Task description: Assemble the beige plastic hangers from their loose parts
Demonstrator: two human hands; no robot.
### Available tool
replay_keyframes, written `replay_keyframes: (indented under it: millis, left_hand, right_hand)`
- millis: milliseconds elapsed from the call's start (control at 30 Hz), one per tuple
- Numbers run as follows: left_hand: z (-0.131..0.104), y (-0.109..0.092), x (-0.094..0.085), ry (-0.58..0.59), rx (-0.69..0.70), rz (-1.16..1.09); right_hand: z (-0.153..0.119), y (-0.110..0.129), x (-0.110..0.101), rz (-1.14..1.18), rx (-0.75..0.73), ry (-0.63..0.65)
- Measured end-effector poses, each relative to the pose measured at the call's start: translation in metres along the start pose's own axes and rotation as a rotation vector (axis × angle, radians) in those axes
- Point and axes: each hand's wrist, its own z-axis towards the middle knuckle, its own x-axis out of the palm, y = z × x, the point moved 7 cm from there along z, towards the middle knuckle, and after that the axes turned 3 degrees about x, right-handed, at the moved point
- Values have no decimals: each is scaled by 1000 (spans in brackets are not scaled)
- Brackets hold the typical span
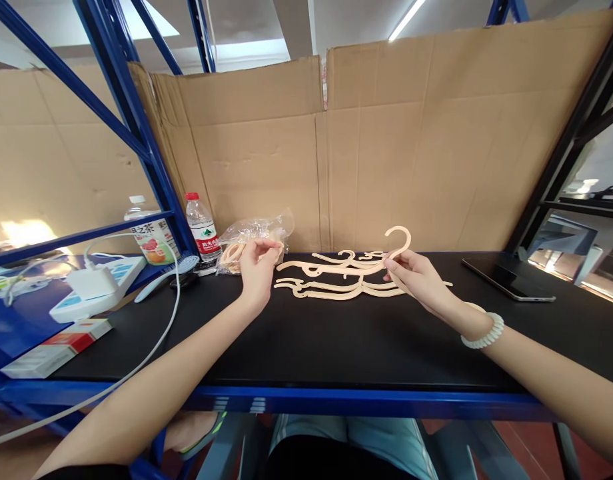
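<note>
My right hand [412, 272] is closed around the neck of a cream plastic clothes hanger [331, 269]. Its hook curls up above my fingers, and one arm stretches left over the black tabletop. Several more cream hangers [331, 292] lie flat beneath and behind it, partly overlapping. My left hand [259, 270] is closed, thumb and fingers pinched together, in front of a clear plastic bag [284, 227] holding cream-coloured loops or pieces. Whatever those fingertips hold is hidden from me. The held hanger's left end is close to the left hand, but contact cannot be made out.
A red-capped water bottle [202, 230], a drink bottle [156, 233], a hairbrush [169, 275] and a white power strip [99, 290] stand or lie at left. A box [59, 348] lies near the front edge, with a white cable [161, 333] across. A tablet or phone [506, 280] lies right. Cardboard [411, 153] walls the back.
</note>
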Motion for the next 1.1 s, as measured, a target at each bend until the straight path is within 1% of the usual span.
replay_keyframes:
  millis: [33,67,100,133,167,200,233,300,367,500,567,633,767,833,900,1000,1100]
  left_hand:
    - [-1,-11,7,105,152,154]
    - [-5,-19,18,254,290,301]
    - [-13,-23,31,422,400,428]
    - [-23,-23,43,578,482,528]
    - [-32,-21,52,703,542,603]
    - [-40,-18,58,801,579,662]
    - [-47,-14,62,874,594,712]
    - [-54,-7,67,970,583,799]
    - [-57,-1,67,1046,545,881]
    - [-56,7,64,1147,489,993]
    - [-55,11,62,1169,477,995]
    - [-55,15,61,1173,465,998]
    - [-54,19,61,1144,448,1015]
    - [-54,20,61,1137,435,1021]
    - [-54,19,61,1126,428,1035]
    - [-54,18,62,1102,425,1045]
    - [-54,20,63,1070,424,1049]
  right_hand:
    - [0,-1,2,1,-2,19]
    - [0,-2,5,-2,-5,38]
    - [0,-4,9,-10,-11,58]
    - [0,-5,12,-17,-18,78]
    - [0,-7,16,-18,-22,93]
    - [0,-9,20,-15,-24,101]
    - [0,-12,23,-7,-24,104]
    - [1,-17,29,16,-9,113]
    - [2,-23,34,7,25,130]
    - [-2,-34,39,-130,113,226]
    - [-5,-35,39,-231,106,285]
    - [-6,-32,37,-341,55,309]
    - [0,-23,22,-510,-51,291]
    - [6,-20,12,-572,-61,298]
    - [11,-17,-2,-643,-39,319]
    - [14,-13,-18,-759,-18,400]
    - [12,-15,-22,-882,-42,547]
